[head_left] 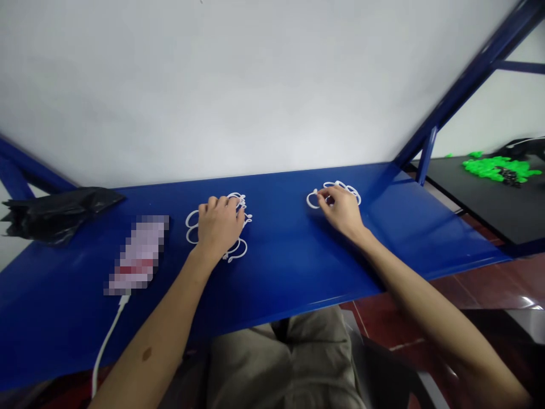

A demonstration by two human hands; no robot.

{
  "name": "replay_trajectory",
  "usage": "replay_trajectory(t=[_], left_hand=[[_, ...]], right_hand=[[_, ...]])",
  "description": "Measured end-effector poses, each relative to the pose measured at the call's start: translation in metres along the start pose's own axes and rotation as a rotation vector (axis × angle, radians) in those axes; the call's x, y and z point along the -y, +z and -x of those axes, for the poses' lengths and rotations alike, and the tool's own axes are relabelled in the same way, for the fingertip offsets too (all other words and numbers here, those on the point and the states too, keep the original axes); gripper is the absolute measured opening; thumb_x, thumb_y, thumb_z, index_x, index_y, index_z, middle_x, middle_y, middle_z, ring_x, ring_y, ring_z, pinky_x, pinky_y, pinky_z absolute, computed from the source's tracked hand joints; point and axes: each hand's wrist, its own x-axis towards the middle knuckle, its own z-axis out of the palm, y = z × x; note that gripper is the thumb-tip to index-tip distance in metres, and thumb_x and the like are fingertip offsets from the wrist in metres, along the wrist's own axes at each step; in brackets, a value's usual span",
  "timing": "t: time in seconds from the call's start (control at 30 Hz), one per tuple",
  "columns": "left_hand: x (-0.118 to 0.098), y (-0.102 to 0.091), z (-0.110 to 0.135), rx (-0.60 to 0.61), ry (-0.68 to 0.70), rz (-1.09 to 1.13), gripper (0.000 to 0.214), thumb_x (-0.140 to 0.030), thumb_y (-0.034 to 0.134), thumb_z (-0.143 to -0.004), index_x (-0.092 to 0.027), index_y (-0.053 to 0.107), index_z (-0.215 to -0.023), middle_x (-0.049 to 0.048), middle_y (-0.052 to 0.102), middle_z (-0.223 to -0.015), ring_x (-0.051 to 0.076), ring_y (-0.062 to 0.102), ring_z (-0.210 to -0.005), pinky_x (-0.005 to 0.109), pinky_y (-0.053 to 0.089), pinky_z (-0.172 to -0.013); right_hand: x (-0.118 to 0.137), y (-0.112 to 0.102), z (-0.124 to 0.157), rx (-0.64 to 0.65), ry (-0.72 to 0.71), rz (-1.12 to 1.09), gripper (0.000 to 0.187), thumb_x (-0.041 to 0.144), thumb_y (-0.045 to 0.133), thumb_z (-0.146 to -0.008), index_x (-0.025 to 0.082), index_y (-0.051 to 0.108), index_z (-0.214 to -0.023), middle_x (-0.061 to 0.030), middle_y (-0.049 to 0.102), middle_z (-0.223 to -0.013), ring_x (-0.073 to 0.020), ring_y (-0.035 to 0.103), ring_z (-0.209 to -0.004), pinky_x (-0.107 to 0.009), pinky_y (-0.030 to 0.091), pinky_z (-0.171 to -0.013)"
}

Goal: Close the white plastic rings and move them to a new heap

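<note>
Filling twelve o'clock, the pale wall (272, 85) backs a glossy blue tabletop (276, 261) that spreads from eight o'clock to three. Past its front edge, toward four, lie red floor tiles (468, 275); a careless sweep that way could drop something over. A black tabletop (472, 204) at three bears a heap of green pieces (489, 168). A crumpled black bag (59, 216) lies at nine; nearer, toward eight, is a pixelated flat item (138, 250) with a white cable (103, 346), which the left forearm (170, 324) might snag and drag. As for the hands, the left hand (219, 227), at nine, rests palm down over white rings (246, 248); whether it grips any, I cannot tell. Sliding them together could tangle their knobbed ends. The right hand (321, 197), at three, pinches a single ring (308, 201) between thumb and fingertips; being thin, it might slip.
</note>
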Motion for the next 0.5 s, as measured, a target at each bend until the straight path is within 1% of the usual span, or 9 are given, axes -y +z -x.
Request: replay_trajectory(t=[0.1,0.2,0.37,0.5], left_hand=[[0.007,0.003,0.0,0.064,-0.017,0.04,0.029,-0.027,0.044,-0.097,-0.017,0.068,-0.11,0.0126,0.071,-0.108,0.036,0.055,-0.103,0.048,0.039,-0.083],[0.005,0.003,-0.001,0.081,-0.007,0.104,0.031,-0.021,0.041,-0.095,-0.019,0.068,-0.11,0.0103,0.073,-0.109,0.035,0.055,-0.104,0.048,0.038,-0.084],[0.0,0.004,0.001,0.081,0.038,0.157,0.027,-0.019,0.046,-0.092,-0.02,0.067,-0.109,0.0099,0.074,-0.105,0.036,0.055,-0.105,0.05,0.035,-0.086],[0.001,0.008,0.003,0.061,0.117,0.115,0.029,-0.02,0.044,-0.095,-0.019,0.067,-0.114,0.0131,0.073,-0.101,0.037,0.054,-0.104,0.052,0.034,-0.086]], right_hand=[[-0.018,-0.006,-0.017,-0.008,0.172,0.146,0.015,0.02,0.058,-0.087,0.016,0.068,-0.098,-0.0084,0.071,-0.086,-0.0229,0.064,-0.077,-0.035,0.047,-0.073],[-0.027,-0.005,-0.027,0.024,0.278,0.251,0.017,0.017,0.056,-0.085,0.014,0.066,-0.098,-0.0113,0.071,-0.088,-0.026,0.063,-0.082,-0.037,0.046,-0.074],[-0.033,0.002,-0.026,0.01,0.333,0.336,0.016,0.019,0.054,-0.086,0.012,0.065,-0.096,-0.0164,0.069,-0.094,-0.029,0.059,-0.091,-0.041,0.045,-0.079],[-0.037,0.002,-0.022,-0.035,0.301,0.292,0.018,0.018,0.053,-0.085,0.012,0.065,-0.097,-0.0148,0.066,-0.092,-0.0274,0.056,-0.09,-0.043,0.044,-0.083]])
